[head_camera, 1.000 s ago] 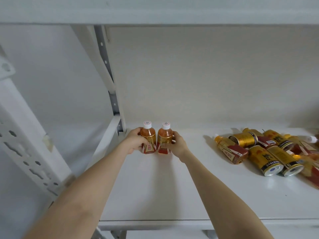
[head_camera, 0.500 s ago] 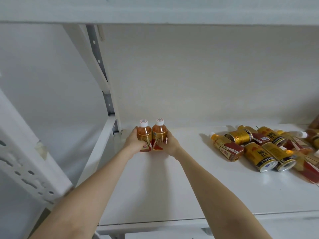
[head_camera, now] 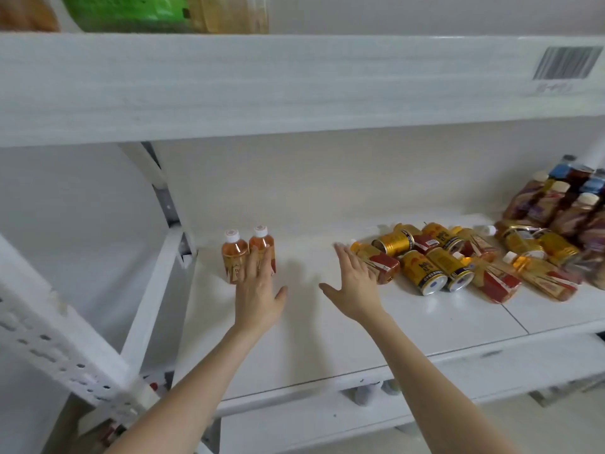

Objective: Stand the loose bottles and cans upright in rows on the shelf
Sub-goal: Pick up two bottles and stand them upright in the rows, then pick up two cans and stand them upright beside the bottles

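Two small orange bottles with white caps stand upright side by side at the back left of the white shelf (head_camera: 327, 339): the left bottle (head_camera: 233, 255) and the right bottle (head_camera: 261, 242). My left hand (head_camera: 257, 294) is open, fingers spread, just in front of them and partly covering the right one. My right hand (head_camera: 355, 286) is open too, its fingertips near a lying orange bottle with a red label (head_camera: 379, 262). Gold cans (head_camera: 422, 271) and more bottles lie in a heap to the right.
A white upright post (head_camera: 167, 204) and a slanted brace (head_camera: 154, 309) bound the shelf on the left. The shelf above (head_camera: 294, 86) hangs low and carries a barcode label (head_camera: 566, 63). Upright dark bottles (head_camera: 563, 204) stand at the far right back.
Both hands have let go of the two upright bottles and drawn back, fingers spread. My right hand has moved right toward the heap. The camera has pulled back and tilted up.
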{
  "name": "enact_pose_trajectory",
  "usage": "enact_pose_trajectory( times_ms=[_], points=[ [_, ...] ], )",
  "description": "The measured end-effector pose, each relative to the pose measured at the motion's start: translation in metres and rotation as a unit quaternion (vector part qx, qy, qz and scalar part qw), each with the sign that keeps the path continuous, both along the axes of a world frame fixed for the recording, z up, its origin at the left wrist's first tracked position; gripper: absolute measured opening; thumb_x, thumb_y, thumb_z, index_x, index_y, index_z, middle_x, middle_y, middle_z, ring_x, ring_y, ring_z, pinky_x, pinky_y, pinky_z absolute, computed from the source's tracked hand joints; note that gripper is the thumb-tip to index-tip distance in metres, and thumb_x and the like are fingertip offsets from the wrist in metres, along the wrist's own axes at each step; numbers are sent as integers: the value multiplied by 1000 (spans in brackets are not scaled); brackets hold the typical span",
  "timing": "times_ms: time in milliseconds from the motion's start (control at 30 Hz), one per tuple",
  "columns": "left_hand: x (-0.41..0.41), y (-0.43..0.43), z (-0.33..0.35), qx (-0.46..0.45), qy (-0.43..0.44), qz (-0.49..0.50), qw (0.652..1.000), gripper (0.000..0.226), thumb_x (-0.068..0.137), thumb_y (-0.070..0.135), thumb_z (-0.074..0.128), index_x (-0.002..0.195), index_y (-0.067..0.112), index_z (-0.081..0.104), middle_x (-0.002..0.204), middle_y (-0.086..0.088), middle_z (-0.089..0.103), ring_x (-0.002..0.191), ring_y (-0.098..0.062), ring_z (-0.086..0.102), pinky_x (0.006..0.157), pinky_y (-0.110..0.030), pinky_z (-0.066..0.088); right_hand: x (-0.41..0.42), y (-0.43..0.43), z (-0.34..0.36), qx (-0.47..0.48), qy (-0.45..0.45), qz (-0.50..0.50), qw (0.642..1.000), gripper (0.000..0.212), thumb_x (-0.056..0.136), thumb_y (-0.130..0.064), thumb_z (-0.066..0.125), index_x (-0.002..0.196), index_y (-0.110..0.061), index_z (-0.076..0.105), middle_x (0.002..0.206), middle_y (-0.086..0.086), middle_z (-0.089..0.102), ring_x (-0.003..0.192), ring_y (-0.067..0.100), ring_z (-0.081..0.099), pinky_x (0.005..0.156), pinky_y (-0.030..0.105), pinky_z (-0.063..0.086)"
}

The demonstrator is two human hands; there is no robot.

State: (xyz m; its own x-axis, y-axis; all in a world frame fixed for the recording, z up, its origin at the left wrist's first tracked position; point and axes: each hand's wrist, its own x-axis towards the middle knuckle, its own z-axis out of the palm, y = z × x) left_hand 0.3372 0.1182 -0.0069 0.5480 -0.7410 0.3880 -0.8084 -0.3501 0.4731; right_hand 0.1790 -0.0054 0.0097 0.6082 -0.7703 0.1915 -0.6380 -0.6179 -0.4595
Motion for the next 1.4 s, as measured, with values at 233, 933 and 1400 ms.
enact_pose_trajectory(
  times_ms=[233,933,1400],
  points=[
    [-67,-22,-1,79,14,-32,996,88,84,43,63,152,19,13,160,-15,10,147,-35,7,119,-46,18,-99,-15,-5,-60,32,-91,994,89,83,-54,59,151,-25,10,159,1,18,147,23,11,117,46,16],
    [-248,-182,5,80,188,-11,979,83,87,51,58,152,22,15,160,-12,14,146,-33,13,114,-47,23,-262,-176,-2,-28,46,-77,996,85,80,-54,58,149,-24,18,153,3,32,142,28,25,116,51,19],
    [-228,-271,-17,76,439,124,886,75,66,58,71,124,14,53,114,-10,66,97,-30,65,74,-38,58,-195,-239,-26,60,109,9,992,71,82,-53,50,133,-5,39,127,13,57,126,34,43,109,49,28]
  ],
)
